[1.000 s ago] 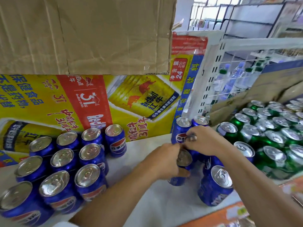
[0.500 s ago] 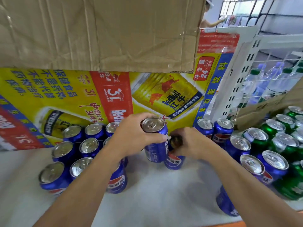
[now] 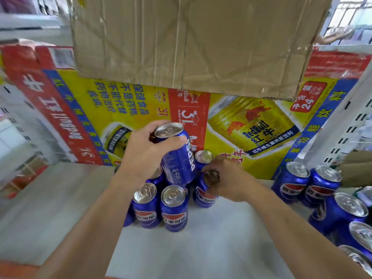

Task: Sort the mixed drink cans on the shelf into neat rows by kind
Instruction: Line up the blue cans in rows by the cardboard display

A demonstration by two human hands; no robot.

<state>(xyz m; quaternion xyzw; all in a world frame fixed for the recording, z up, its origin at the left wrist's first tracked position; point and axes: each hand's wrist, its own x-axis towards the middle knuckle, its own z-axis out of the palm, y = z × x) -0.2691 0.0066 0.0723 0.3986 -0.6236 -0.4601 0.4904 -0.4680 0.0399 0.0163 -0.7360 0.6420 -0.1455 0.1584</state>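
Observation:
My left hand [image 3: 145,152] grips a blue Pepsi can [image 3: 177,156], lifted and tilted above a cluster of blue cans [image 3: 159,206] standing on the white shelf [image 3: 201,248]. My right hand [image 3: 227,180] grips the top of another blue can [image 3: 203,196] that stands on the shelf at the right edge of that cluster. A further blue can [image 3: 203,158] stands behind it against the carton. More blue cans [image 3: 310,186] stand at the far right.
A yellow and red Red Bull carton [image 3: 251,125] forms the back wall. A brown cardboard flap [image 3: 191,41] hangs overhead. A white perforated shelf divider [image 3: 346,125] rises at the right. The shelf's orange front edge [image 3: 18,270] shows at lower left.
Both hands have carried their blue cans leftward from the right-hand group to the left cluster. The left hand's can is now tilted above the cluster; the right hand's can stands beside it.

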